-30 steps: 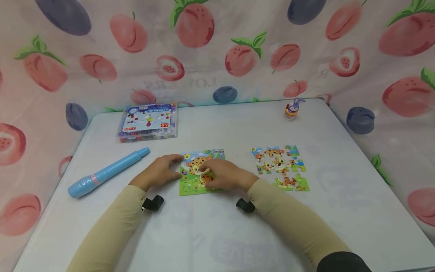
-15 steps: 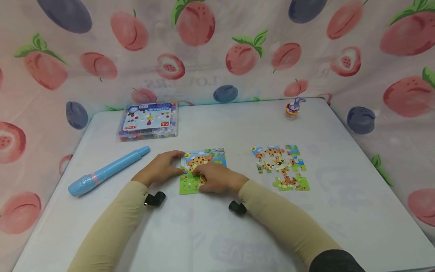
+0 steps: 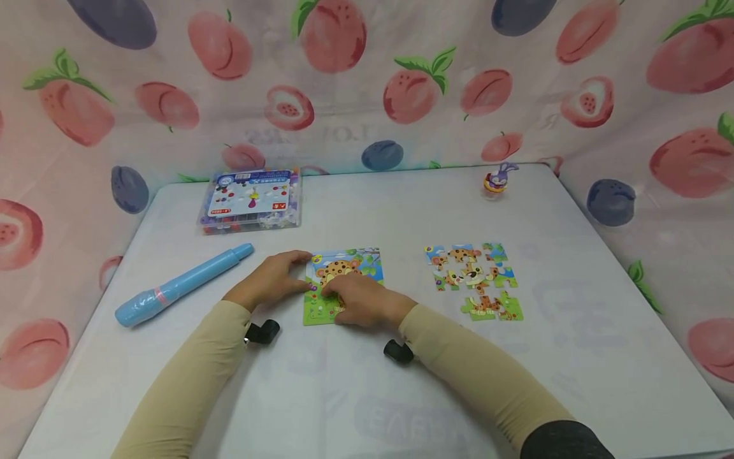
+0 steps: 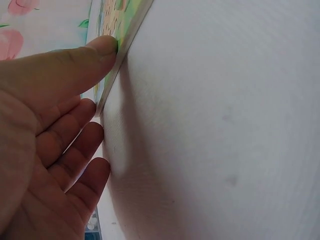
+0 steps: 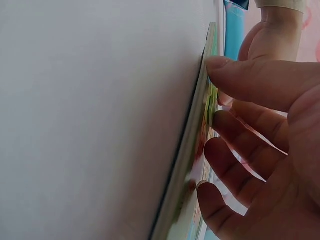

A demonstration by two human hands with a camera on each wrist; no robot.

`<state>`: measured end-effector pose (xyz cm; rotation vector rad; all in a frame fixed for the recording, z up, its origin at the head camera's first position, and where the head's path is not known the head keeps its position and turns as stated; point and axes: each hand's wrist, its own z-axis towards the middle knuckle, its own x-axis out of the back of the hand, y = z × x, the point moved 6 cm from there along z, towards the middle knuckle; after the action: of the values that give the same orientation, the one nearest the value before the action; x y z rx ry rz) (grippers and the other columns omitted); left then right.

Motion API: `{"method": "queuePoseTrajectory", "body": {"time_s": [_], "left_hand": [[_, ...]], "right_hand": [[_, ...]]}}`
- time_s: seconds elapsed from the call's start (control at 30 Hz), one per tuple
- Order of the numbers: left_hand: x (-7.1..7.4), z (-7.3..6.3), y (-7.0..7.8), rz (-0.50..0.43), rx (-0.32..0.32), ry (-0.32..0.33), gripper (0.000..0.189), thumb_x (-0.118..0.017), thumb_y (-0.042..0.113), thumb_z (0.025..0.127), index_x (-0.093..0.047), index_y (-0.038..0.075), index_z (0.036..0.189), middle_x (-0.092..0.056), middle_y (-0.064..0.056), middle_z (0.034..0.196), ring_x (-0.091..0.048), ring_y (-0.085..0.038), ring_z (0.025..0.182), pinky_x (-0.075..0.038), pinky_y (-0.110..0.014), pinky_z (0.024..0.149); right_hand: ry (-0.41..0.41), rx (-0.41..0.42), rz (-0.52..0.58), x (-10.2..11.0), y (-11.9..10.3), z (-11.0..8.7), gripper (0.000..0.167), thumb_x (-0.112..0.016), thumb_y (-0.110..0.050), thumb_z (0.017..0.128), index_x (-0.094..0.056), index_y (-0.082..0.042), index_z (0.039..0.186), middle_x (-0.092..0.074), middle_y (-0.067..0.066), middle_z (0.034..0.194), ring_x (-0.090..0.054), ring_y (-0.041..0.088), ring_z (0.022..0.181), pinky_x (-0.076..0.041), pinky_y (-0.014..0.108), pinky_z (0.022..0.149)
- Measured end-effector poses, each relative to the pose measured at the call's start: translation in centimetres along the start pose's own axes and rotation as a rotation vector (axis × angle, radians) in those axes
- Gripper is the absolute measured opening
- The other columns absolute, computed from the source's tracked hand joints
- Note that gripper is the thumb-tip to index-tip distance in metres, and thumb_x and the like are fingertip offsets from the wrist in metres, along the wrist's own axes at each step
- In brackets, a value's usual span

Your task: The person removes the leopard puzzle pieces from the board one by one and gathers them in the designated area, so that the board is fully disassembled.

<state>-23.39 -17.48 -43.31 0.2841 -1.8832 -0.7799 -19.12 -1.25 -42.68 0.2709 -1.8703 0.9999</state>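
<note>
A square jigsaw board [image 3: 316,312] with a spotted cub picture lies flat on the table. At its left edge rests my left hand [image 3: 268,280]; in the left wrist view the thumb [image 4: 102,47] touches the board's rim and the other fingers lie loosely bent beside it. My right hand [image 3: 367,299] covers the lower right of the board, fingertips on its surface. A slightly raised green-yellow puzzle piece [image 5: 209,111] shows by those fingertips in the right wrist view. Right of the board lie several loose puzzle pieces [image 3: 476,274], spread in a rough square.
A clear plastic box [image 3: 250,199] with a printed label stands at the back left. The light-blue tube [image 3: 183,284] lies slanted left of my left hand. A small purple rabbit figure [image 3: 497,181] stands at the back right. Fruit-patterned cloth [image 3: 338,95] hangs behind the table.
My right hand has moved slightly left and down across the board, its fingertips now lower on the picture. The left hand stays at the left edge. The loose pieces have not moved.
</note>
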Motion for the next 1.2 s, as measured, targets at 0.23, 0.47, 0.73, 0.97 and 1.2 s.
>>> {"method": "queuePoseTrajectory", "body": {"time_s": [0.23,0.47,0.73,0.97,1.2], "left_hand": [[0.0,0.0,0.2,0.001,-0.003,-0.003,0.067,-0.08,0.023,0.087,-0.05,0.004,0.145,-0.053,-0.016,0.143,-0.043,-0.034,0.136,-0.031,-0.052,0.114],[-0.1,0.0,0.2,0.011,0.003,-0.01,0.066,-0.079,0.022,0.089,-0.05,0.004,0.145,-0.053,-0.017,0.143,-0.042,-0.034,0.137,-0.03,-0.052,0.115],[-0.1,0.1,0.1,0.012,0.013,-0.013,0.066,-0.078,0.021,0.089,-0.049,0.004,0.146,-0.051,-0.017,0.145,-0.041,-0.036,0.138,-0.028,-0.053,0.115],[-0.2,0.3,-0.2,0.034,0.006,0.001,0.066,-0.078,0.023,0.089,-0.05,0.004,0.145,-0.053,-0.017,0.143,-0.042,-0.036,0.137,-0.03,-0.053,0.115],[-0.2,0.3,-0.2,0.043,-0.005,0.007,0.066,-0.079,0.023,0.089,-0.05,0.003,0.145,-0.054,-0.018,0.142,-0.043,-0.036,0.136,-0.031,-0.053,0.114]], "right_hand": [[0.005,0.02,0.008,-0.1,-0.4,0.1,0.045,-0.07,-0.009,0.088,-0.06,-0.006,0.132,-0.058,0.003,0.131,-0.049,0.02,0.127,-0.035,0.031,0.111],[0.009,0.024,0.032,-0.3,-0.7,0.0,0.049,-0.067,-0.01,0.088,-0.057,-0.008,0.136,-0.052,0.003,0.134,-0.046,0.015,0.126,-0.037,0.026,0.108],[0.048,0.048,0.029,-0.2,-1.1,0.0,0.046,-0.067,-0.009,0.09,-0.057,-0.005,0.134,-0.05,0.007,0.131,-0.047,0.018,0.122,-0.038,0.026,0.106],[0.055,0.021,0.049,0.0,-1.0,0.1,0.041,-0.066,-0.012,0.094,-0.058,-0.004,0.133,-0.052,0.006,0.131,-0.048,0.017,0.12,-0.039,0.026,0.105],[0.053,0.038,0.089,0.4,-0.7,-0.1,0.038,-0.065,-0.008,0.092,-0.059,-0.001,0.129,-0.057,0.007,0.127,-0.05,0.018,0.118,-0.04,0.028,0.104]]}}
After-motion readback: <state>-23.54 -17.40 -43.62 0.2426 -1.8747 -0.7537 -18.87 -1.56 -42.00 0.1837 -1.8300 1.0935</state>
